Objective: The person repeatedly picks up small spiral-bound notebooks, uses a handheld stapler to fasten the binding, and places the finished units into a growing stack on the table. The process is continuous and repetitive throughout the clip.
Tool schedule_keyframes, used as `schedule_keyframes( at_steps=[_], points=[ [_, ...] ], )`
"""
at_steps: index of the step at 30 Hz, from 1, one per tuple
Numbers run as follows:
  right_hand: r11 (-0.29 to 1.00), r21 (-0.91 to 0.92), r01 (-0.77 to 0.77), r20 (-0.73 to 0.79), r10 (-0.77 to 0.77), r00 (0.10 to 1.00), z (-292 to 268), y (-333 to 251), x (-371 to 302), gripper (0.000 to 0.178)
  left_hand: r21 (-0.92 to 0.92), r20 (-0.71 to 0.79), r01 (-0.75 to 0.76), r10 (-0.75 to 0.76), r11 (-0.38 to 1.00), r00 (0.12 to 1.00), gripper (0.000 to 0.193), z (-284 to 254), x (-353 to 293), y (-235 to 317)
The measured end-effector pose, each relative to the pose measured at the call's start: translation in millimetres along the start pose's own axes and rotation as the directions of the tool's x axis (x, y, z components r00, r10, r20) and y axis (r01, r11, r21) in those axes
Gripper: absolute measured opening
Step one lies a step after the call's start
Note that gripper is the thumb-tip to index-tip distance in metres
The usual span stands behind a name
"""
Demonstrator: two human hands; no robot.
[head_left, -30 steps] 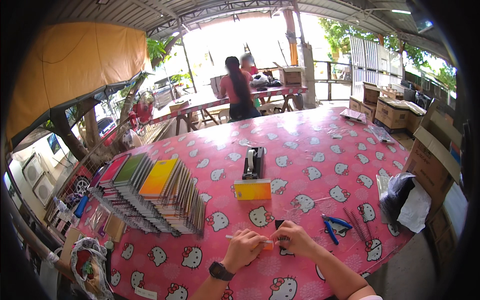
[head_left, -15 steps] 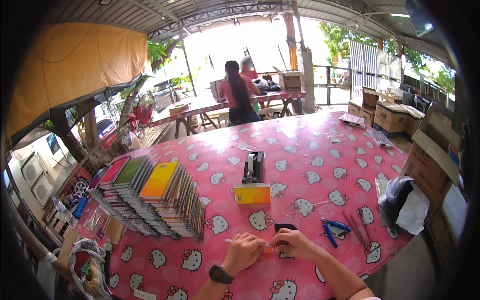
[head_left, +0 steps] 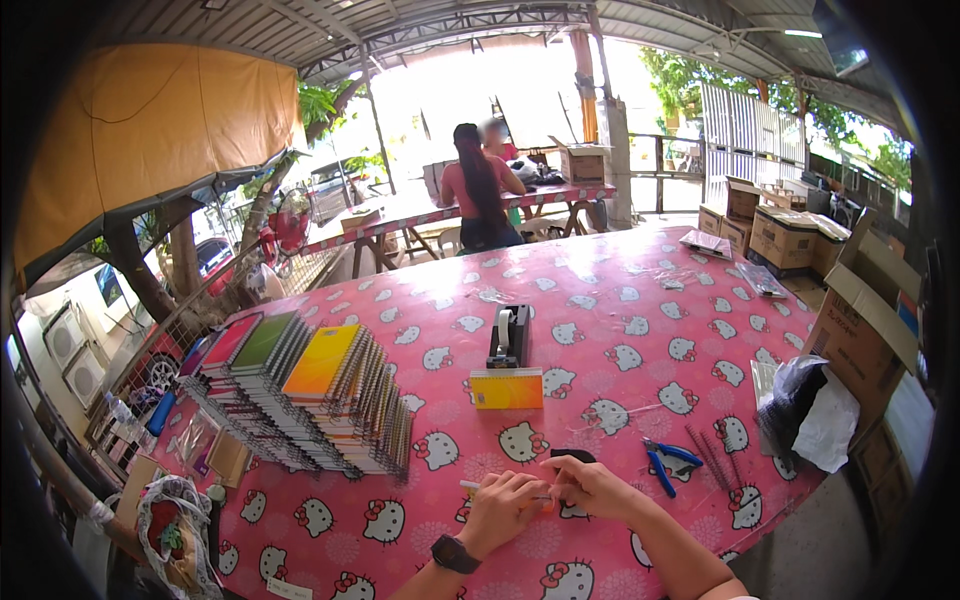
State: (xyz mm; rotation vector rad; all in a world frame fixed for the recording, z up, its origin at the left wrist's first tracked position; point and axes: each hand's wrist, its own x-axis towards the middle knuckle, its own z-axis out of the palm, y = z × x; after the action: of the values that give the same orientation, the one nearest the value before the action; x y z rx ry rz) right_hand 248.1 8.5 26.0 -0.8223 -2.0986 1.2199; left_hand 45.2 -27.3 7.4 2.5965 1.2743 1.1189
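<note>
Near the middle of the near edge of the table (head_left: 420,310), the left hand (head_left: 505,508) is curled over a small spiral-bound notebook (head_left: 469,485), gripping it so that little more than a pale edge and a sliver of smooth orange show. The right hand (head_left: 590,490) is bent at that notebook's right end, thumb and fingertips drawn together; whether they pinch wire or paper cannot be told. A dark watch (head_left: 455,553) with a squarish face circles the left wrist. The table's covering is glossy pink plastic printed with white cat heads. Toward its left edge rise stacks of notebooks (head_left: 325,360), slick-covered in red, green and yellow, their wire coils making ridged, bristling sides. Around mid-table, a yellow-orange notepad (head_left: 507,390) sits just before a blocky black tape dispenser (head_left: 517,335). Toward the right edge lie pliers (head_left: 660,472) with curved blue handles, then thin, springy wire coils (head_left: 705,458); at that edge, crumpled white wrapping (head_left: 828,415) sits beside a stiff, open-flapped cardboard box (head_left: 862,325).
</note>
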Motion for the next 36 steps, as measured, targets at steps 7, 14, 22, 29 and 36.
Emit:
schedule_keyframes(
  at_steps=[7,14,22,29,36],
  points=[
    [0.996,-0.084,0.026,0.048,-0.022,0.999,-0.3,8.0,-2.1,0.040,-0.017,0.032,-0.002,0.003,1.000,0.999,0.031,-4.0,3.5,2.7],
    [0.933,-0.359,-0.022,-0.217,-0.060,0.974,-14.6,10.4,2.8,0.039,0.078,0.106,0.010,-0.018,0.997,0.994,0.022,-5.3,1.5,1.1],
    [0.776,-0.583,-0.241,-0.084,0.238,0.968,-29.9,46.0,-4.9,0.090,0.058,0.087,0.005,-0.010,0.998,0.996,0.024,-2.1,0.9,-2.0],
    [0.792,-0.605,-0.082,0.059,0.148,0.987,-21.0,54.2,3.4,0.082,0.087,0.112,0.051,-0.060,0.995,0.992,0.021,-3.7,-1.8,-5.2],
    [0.799,-0.600,-0.031,-0.078,-0.020,0.997,-13.0,52.2,3.6,0.068,0.201,0.053,0.106,-0.119,0.974,0.992,0.025,-18.7,-8.2,-28.4]
  ],
)
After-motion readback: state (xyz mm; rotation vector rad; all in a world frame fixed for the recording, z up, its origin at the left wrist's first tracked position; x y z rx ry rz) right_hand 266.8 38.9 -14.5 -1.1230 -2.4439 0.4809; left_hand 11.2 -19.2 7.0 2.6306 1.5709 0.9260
